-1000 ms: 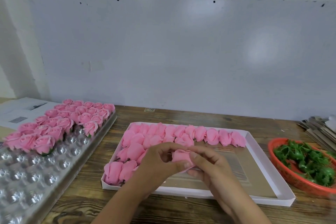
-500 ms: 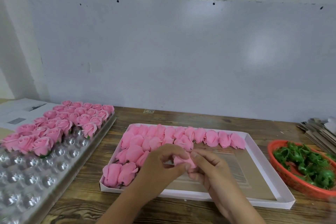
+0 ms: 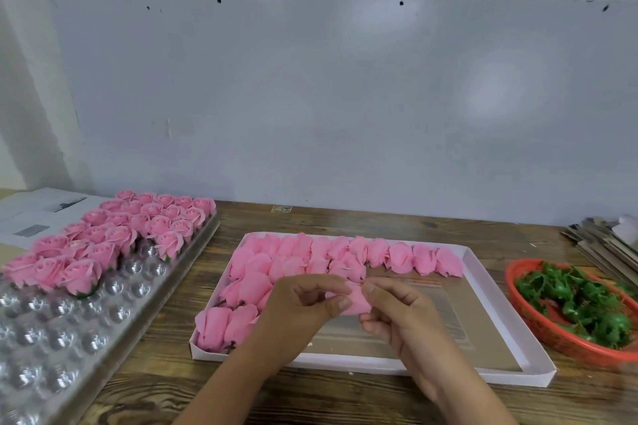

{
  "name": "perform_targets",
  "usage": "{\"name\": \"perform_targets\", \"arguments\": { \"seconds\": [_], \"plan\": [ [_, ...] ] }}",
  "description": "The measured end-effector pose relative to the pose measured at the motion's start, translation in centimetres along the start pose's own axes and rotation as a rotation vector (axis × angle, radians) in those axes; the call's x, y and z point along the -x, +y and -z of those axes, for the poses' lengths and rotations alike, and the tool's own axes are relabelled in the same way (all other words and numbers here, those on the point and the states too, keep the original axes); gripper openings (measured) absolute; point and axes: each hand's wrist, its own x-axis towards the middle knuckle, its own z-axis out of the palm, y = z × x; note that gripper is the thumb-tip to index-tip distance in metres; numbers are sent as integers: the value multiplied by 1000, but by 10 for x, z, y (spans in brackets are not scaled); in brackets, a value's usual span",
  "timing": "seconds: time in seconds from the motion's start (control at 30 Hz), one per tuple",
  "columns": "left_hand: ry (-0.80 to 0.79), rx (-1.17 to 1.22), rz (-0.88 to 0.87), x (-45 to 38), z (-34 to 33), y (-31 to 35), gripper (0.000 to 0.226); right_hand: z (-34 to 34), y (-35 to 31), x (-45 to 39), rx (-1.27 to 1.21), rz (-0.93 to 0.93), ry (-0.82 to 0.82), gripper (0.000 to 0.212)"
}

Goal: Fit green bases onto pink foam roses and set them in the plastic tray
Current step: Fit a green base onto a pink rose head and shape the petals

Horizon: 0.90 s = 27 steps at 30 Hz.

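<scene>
Both hands hold one pink foam rose (image 3: 355, 302) over the white cardboard box (image 3: 490, 328). My left hand (image 3: 303, 310) pinches its left side with thumb and fingers. My right hand (image 3: 397, 310) grips its right side. Whether a green base sits on this rose is hidden by my fingers. Several loose pink roses (image 3: 331, 257) lie in rows in the box's far and left parts. The clear plastic tray (image 3: 62, 331) on the left carries several finished roses (image 3: 114, 235) at its far end. Green bases (image 3: 580, 304) fill a red basket (image 3: 552, 338) at the right.
The wooden table (image 3: 345, 400) runs up to a pale wall. Printed papers (image 3: 38, 214) lie at the far left behind the plastic tray. A stack of flat grey sheets (image 3: 600, 241) sits at the far right behind the basket.
The hands have stayed over the box with the rose between them. My fingers have shifted around the rose, which now lies more sideways between both hands.
</scene>
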Motion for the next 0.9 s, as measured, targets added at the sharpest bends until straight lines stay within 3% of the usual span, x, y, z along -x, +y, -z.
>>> {"name": "perform_targets", "arguments": {
  "seconds": [0.1,0.3,0.37,0.47,0.6,0.7,0.9],
  "plan": [
    [39,-50,15,-1,0,0,34,0,-5,1,137,46,20,13],
    [100,-80,43,-1,1,0,32,50,-49,-4,707,261,344,21],
    [94,-93,48,0,1,-1,31,89,-66,-4,984,236,508,20],
    [93,-108,47,0,0,-2,32,158,-83,-13,1251,6,724,21],
    [86,-98,39,-1,1,-4,32,215,-74,-34,1379,-344,655,22],
    [78,-117,28,-2,2,-6,33,222,-71,-40,1440,-400,547,14],
    [84,-124,35,-2,2,-7,31,212,-84,-46,1598,-525,434,23]
  ]
}}
